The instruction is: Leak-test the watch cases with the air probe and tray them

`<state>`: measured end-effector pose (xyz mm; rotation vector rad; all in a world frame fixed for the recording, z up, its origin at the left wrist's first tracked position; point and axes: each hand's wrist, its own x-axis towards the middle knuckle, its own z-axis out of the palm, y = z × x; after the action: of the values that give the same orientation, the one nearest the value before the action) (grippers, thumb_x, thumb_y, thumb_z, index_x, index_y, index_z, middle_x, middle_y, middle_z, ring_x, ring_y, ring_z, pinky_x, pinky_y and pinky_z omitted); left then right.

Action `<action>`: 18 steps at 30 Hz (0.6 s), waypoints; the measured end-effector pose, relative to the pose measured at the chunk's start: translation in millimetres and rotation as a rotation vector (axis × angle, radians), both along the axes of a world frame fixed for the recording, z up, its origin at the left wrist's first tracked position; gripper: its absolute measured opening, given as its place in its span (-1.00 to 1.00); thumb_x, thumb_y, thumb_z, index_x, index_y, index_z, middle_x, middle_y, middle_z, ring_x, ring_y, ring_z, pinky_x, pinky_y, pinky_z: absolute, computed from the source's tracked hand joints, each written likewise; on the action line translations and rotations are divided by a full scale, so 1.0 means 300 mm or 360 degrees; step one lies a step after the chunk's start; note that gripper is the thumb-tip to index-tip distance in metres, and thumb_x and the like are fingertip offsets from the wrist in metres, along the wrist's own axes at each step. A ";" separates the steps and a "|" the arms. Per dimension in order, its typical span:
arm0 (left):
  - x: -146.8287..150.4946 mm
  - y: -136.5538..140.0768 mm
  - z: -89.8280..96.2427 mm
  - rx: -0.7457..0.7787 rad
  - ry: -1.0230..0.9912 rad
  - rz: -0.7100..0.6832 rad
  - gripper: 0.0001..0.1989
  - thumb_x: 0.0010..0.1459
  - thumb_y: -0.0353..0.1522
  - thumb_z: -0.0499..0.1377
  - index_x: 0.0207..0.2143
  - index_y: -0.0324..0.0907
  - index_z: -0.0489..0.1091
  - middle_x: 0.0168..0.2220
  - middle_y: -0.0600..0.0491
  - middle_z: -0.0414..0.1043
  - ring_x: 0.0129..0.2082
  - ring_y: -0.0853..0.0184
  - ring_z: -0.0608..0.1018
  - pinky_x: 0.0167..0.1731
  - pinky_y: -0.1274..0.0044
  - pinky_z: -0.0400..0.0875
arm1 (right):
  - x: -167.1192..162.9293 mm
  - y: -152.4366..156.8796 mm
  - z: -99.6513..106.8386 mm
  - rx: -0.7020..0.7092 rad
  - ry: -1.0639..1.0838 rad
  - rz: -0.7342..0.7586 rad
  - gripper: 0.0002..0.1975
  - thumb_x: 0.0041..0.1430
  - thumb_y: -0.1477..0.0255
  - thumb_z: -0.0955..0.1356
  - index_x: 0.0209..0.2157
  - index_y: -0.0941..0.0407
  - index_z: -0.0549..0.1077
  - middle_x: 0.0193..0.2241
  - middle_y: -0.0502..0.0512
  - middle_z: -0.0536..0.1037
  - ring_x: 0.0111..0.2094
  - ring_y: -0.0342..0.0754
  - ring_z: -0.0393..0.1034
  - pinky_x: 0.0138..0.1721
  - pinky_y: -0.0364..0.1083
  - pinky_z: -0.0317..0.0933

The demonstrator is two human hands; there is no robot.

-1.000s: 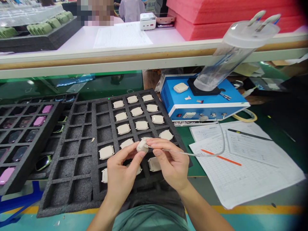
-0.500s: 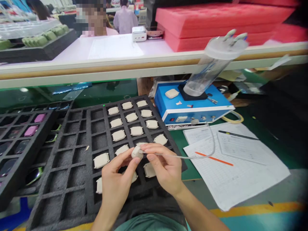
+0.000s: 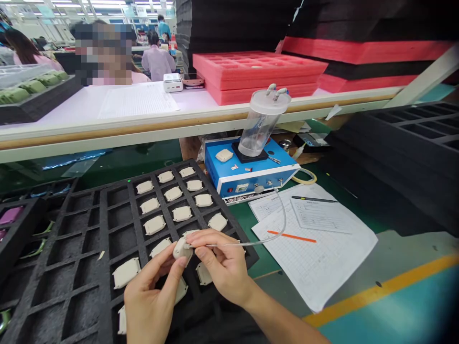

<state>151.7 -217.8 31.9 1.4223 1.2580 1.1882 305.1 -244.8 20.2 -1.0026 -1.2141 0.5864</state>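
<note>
My left hand (image 3: 152,296) pinches a cream watch case (image 3: 180,249) between thumb and fingers, tilted above the foam tray. From the right, my right hand (image 3: 225,270) is closed around the end of a thin clear tube (image 3: 265,241) and keeps that end against the case. My fingers partly hide where tube and case meet. The tube curves back to the front of a blue box (image 3: 215,165). Below both hands, the black foam tray (image 3: 103,224) carries several more cream cases (image 3: 154,224) in its pockets.
On the blue box stand a clear cylinder (image 3: 260,126) and a single cream case (image 3: 224,155). Papers (image 3: 304,267) with an orange stick (image 3: 292,236) and a black pen (image 3: 313,198) lie to the right. Red foam trays (image 3: 251,86) sit on the shelf; co-workers are beyond.
My view has turned right and upward, so the scene sits farther left. Both hands keep the case and tube together, with little visible change in their grip.
</note>
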 end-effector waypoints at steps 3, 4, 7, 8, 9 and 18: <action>0.000 0.001 0.003 0.0000 -0.0001 -0.0007 -0.66 -0.01 -0.15 0.48 -0.19 -0.08 0.71 -0.25 -0.01 0.71 -0.36 0.19 0.75 -0.31 0.59 0.65 | 0.000 0.000 0.001 -0.0004 -0.0006 -0.0010 -0.87 0.37 0.45 0.39 -0.17 0.04 0.63 -0.19 0.13 0.71 -0.11 0.01 0.64 -0.02 0.00 0.54; 0.000 0.001 0.004 -0.0001 -0.0001 -0.0008 -0.67 -0.01 -0.15 0.47 -0.19 -0.08 0.71 -0.25 -0.01 0.71 -0.36 0.19 0.75 -0.31 0.60 0.65 | 0.001 0.000 0.001 -0.0007 -0.0009 -0.0013 -0.87 0.37 0.45 0.39 -0.18 0.04 0.63 -0.19 0.13 0.71 -0.11 0.01 0.64 -0.03 -0.01 0.54; 0.000 0.001 0.004 -0.0008 0.0002 -0.0010 -0.68 -0.01 -0.16 0.48 -0.20 -0.07 0.71 -0.25 0.00 0.71 -0.36 0.21 0.75 -0.30 0.62 0.64 | 0.002 0.000 0.002 -0.0011 -0.0001 -0.0002 -0.86 0.37 0.46 0.39 -0.17 0.04 0.64 -0.19 0.12 0.71 -0.11 0.00 0.64 -0.03 -0.02 0.53; 0.000 0.001 0.004 -0.0012 0.0003 -0.0008 -0.68 -0.02 -0.16 0.48 -0.20 -0.08 0.71 -0.25 0.00 0.71 -0.36 0.21 0.75 -0.30 0.62 0.64 | 0.002 0.000 0.001 -0.0012 0.0006 0.0003 -0.86 0.37 0.47 0.39 -0.17 0.04 0.64 -0.19 0.12 0.71 -0.11 0.00 0.64 -0.02 -0.02 0.53; 0.000 0.001 0.003 -0.0014 0.0003 -0.0005 -0.67 -0.02 -0.16 0.48 -0.20 -0.08 0.71 -0.25 -0.01 0.71 -0.36 0.21 0.75 -0.30 0.62 0.64 | 0.002 0.000 0.001 -0.0011 0.0011 0.0008 -0.85 0.37 0.48 0.39 -0.16 0.04 0.64 -0.18 0.13 0.71 -0.10 0.00 0.64 -0.01 -0.02 0.52; 0.005 0.003 0.011 -0.0004 0.0004 0.0018 -0.70 -0.02 -0.17 0.45 -0.23 -0.10 0.71 -0.26 -0.02 0.71 -0.36 0.19 0.75 -0.30 0.59 0.65 | 0.000 0.001 -0.010 -0.0044 0.0077 0.0057 -0.83 0.37 0.51 0.39 -0.14 0.04 0.64 -0.17 0.13 0.69 -0.08 0.00 0.62 0.00 -0.02 0.50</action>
<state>153.2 -216.8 35.3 1.4170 1.2705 1.1923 305.0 -244.6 17.2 -0.9862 -1.1860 0.6534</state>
